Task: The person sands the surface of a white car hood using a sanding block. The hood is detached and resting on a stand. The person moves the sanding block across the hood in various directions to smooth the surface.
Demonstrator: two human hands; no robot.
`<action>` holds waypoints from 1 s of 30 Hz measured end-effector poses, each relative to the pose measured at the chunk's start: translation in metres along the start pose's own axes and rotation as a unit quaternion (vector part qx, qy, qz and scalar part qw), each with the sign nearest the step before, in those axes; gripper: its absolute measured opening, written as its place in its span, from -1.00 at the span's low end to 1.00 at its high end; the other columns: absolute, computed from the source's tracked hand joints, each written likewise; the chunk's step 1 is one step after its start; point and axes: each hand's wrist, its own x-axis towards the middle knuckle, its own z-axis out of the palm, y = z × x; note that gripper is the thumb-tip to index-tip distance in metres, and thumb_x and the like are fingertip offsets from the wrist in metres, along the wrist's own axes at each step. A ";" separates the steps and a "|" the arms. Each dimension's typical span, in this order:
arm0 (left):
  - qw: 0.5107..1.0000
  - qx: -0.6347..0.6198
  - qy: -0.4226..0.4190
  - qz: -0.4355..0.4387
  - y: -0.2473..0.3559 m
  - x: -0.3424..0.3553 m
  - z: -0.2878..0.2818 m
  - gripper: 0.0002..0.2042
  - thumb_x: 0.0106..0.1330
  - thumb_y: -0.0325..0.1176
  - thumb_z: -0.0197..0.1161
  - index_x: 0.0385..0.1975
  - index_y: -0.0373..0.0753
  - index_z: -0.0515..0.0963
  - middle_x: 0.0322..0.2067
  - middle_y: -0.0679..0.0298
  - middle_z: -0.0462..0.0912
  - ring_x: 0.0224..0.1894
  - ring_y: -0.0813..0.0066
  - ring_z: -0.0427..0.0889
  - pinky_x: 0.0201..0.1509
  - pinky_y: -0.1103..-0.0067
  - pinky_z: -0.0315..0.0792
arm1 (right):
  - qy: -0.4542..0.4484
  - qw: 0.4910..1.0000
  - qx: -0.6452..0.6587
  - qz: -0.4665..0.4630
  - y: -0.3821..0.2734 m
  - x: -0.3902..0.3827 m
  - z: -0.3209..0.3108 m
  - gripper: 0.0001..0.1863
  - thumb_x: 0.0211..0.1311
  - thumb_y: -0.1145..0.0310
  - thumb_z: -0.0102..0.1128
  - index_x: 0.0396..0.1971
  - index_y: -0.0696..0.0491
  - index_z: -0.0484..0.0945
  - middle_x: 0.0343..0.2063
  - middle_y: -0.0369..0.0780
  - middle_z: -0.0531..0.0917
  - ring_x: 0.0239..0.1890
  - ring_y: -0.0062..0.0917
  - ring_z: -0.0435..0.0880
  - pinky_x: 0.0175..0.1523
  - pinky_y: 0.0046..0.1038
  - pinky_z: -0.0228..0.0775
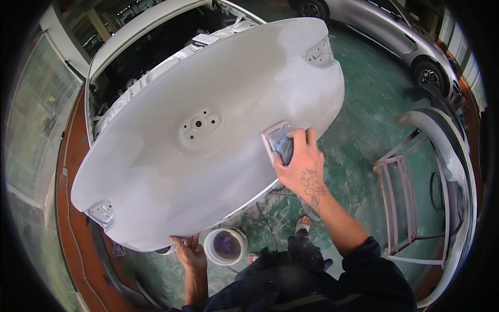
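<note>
A large trunk lid (140,171) in pale grey primer spreads across the middle, with a bolt-hole recess at its centre and a smaller recess at each end. My right hand (305,161) is closed around a blue and dark sanding block (281,144), which rests flat on the lid right of the central recess. Down at the lid's near edge, my left hand (191,256) grips the rim with its fingertips, some of them hidden under the panel.
A white bucket (224,246) with purplish contents stands on the green floor below the lid. Behind the lid is a car body (136,27). A silver car (384,32) stands at the far right, and a metal stand (403,208) with a curved panel (464,171) nearer.
</note>
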 end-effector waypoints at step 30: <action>1.000 0.002 0.007 0.006 -0.006 0.006 0.013 -0.21 0.45 0.40 0.14 0.41 -0.14 0.36 0.13 0.15 0.67 0.07 0.34 0.70 -0.44 0.67 0.24 | -0.103 0.963 -0.020 -0.247 -0.093 -0.049 0.048 -0.49 0.05 0.31 0.56 -0.05 0.05 0.47 -0.18 -0.08 0.45 -0.33 -0.26 0.74 -0.55 -0.30 0.61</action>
